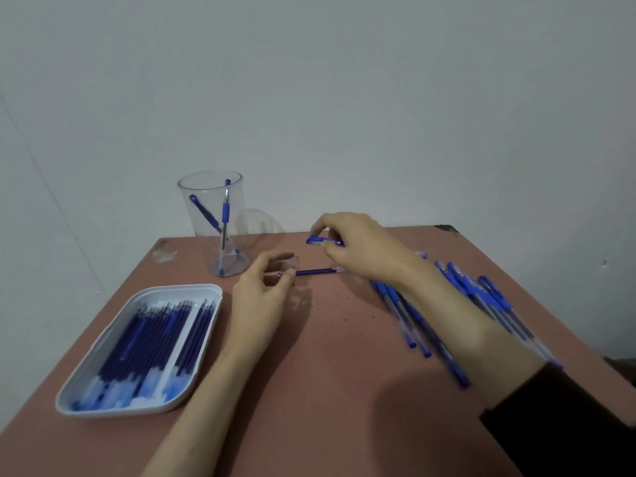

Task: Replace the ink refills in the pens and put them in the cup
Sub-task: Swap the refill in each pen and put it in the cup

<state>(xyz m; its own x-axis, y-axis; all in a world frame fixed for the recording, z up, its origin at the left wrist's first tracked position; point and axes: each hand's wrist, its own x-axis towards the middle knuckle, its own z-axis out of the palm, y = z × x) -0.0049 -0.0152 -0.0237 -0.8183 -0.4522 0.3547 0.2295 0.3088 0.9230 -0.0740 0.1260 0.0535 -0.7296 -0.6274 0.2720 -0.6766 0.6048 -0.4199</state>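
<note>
left hand (261,294) pinches refill (315,271) | right hand (361,249) grips blue piece (321,240), possibly a cap | cup (184,201): two pens (224,215)

Plain pale grey wall (344,80) behind, dimly and evenly lit. Reddish-brown table (320,390) set against it, scuffed at the far left corner, perhaps chipped paint.

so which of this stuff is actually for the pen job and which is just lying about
For the job: cup, tray, refills, pile of pens, opened pen in left hand, blue pen piece in right hand.
Lying about: clear thing behind the cup, too faint to name.
</note>
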